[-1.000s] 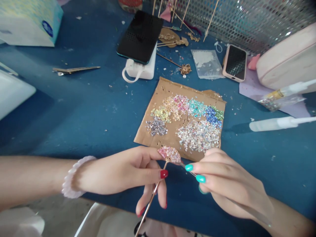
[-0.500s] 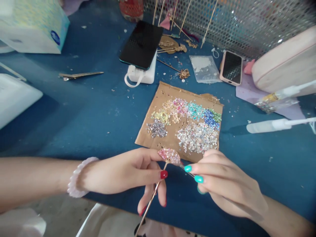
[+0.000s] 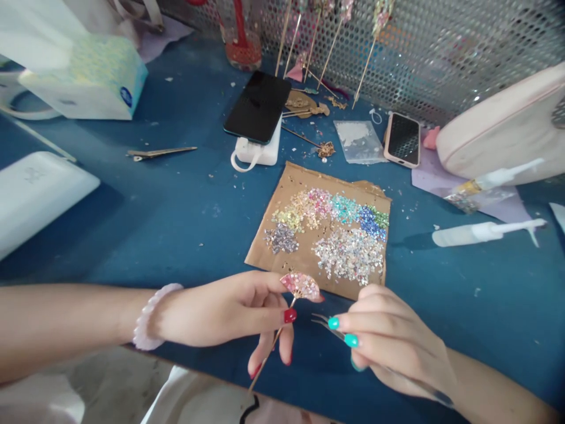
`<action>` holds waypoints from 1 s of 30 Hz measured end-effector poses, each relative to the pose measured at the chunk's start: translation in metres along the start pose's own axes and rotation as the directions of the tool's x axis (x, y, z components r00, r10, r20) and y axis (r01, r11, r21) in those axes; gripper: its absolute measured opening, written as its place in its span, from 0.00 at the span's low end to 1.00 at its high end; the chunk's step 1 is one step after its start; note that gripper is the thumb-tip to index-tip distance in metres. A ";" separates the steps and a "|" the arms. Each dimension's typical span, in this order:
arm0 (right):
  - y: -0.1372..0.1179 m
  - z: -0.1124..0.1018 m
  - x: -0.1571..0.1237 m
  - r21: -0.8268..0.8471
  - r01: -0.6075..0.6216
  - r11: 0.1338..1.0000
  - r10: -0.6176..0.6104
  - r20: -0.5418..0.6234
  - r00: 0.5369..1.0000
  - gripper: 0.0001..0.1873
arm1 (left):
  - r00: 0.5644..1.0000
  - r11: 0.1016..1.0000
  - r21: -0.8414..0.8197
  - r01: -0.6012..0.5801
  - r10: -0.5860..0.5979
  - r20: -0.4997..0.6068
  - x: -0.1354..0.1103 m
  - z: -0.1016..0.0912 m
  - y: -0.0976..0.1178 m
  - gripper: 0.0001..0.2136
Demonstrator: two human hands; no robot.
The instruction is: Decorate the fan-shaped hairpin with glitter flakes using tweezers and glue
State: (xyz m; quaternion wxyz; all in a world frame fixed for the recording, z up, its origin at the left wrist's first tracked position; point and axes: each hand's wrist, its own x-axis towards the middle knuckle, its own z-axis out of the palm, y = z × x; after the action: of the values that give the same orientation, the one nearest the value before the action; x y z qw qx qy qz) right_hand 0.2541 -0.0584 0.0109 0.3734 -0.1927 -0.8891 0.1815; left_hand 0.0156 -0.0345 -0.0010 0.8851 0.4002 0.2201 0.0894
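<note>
My left hand (image 3: 238, 312) pinches a gold hairpin stick with a fan-shaped head (image 3: 301, 285), which is covered in pink and pale sparkling chips. Its thin shaft slants down past my spread lower fingers. In my right hand (image 3: 388, 335) is a pair of tweezers (image 3: 326, 323); the tips are slightly parted, just right of and below the fan, not touching it. Whether a tiny chip sits between the tips I cannot tell. Just beyond both hands lies a piece of cardboard (image 3: 265, 235) bearing heaps of glittering chips, among them a large silvery-white heap (image 3: 351, 256).
A black phone (image 3: 258, 106) rests on a white power bank. Behind are a hair clip (image 3: 163, 153), a small plastic bag (image 3: 359, 141) and a second phone (image 3: 402, 139). A white glue bottle (image 3: 481, 233) lies at right, a tissue box (image 3: 88, 82) at far left.
The tweezers have drawn back from the fan's lower right edge, toward the right and down. My left hand still holds the hairpin. The camera view has tilted up a little.
</note>
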 end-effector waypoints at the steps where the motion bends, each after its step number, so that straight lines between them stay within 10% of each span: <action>1: 0.002 0.001 -0.001 0.001 -0.005 1.000 0.005 -0.001 1.000 0.03 | 1.000 1.000 0.009 -0.003 0.003 -0.001 0.000 0.000 0.000 0.19; 20: 0.008 0.002 -0.008 -0.003 0.004 1.000 -0.003 0.171 0.985 0.06 | 0.997 0.998 0.054 0.025 -0.028 0.066 -0.002 -0.003 0.001 0.16; 30: 0.009 0.001 -0.003 0.020 -0.042 0.999 0.036 0.227 0.973 0.10 | 0.995 0.895 0.440 -0.078 0.046 0.084 -0.007 0.002 0.000 0.19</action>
State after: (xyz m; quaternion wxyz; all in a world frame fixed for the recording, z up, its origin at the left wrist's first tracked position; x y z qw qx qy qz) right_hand 0.2573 -0.0527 0.0043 0.2684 -0.1836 -0.9196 0.2205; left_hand 0.0106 -0.0379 0.0024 0.7750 0.6005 0.1900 0.0509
